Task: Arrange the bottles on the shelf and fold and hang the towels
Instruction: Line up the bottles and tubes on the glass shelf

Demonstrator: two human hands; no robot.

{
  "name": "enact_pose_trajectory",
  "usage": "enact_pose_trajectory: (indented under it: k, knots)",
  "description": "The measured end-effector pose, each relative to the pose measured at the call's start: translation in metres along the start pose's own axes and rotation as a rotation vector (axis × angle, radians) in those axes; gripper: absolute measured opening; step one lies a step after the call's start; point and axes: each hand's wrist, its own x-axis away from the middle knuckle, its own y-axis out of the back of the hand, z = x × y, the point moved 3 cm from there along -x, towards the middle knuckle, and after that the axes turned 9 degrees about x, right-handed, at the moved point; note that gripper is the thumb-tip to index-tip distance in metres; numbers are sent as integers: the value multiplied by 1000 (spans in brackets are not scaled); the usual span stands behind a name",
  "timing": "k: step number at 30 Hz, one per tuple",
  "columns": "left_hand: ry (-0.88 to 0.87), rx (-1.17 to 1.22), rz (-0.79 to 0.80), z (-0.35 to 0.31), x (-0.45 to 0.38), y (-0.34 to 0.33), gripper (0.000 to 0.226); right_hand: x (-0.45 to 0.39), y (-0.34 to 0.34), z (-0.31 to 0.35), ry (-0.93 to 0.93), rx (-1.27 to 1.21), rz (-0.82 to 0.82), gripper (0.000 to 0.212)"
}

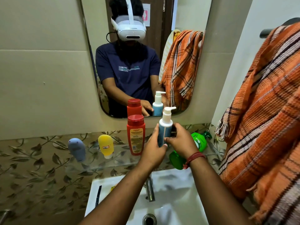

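Shelf [123, 158]: clear glass, glossy.
Red bottle [136, 135]: shiny plastic.
Towel [266, 114]: rough woven cloth, fringed.
Tap [150, 190]: polished metal.
Sink [186, 200]: glossy white ceramic.

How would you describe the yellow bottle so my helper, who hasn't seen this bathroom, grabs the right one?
Look at the glass shelf under the wall mirror, above the white sink. The small yellow squeeze bottle stands cap-down, between a grey-blue squeeze bottle and a tall red bottle; only it is yellow with a white sticker.
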Motion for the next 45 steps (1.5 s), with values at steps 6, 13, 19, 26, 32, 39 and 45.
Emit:
enact_pose_trajectory:
  k: [6,13,19,26,32,39,45]
  knots:
    - [39,6,13,7,-4,-5,88,-8,-2,-6,9,53,38,48]
    - [52,-32,25,15,-4,-8,87,-7,-7,-20,-25,39,79,48]
    - [48,-26,6,17,-4,-11,88,-6,-7,-24,-26,34,108,49]
    - [84,-2,-112,32,13,-3,70,17,13,-42,-90,21,-216,36]
    - [75,-139,0,39,23,-21,18,46,9,-97,-471,-244,-432,22]
    - [121,-263,125,22,16,-50,18,48,-20,-107,-683,-904,-324,37]
    - [38,-277,131,12,30,-58,28,63,-9,-100,-554,-992,-270,32]
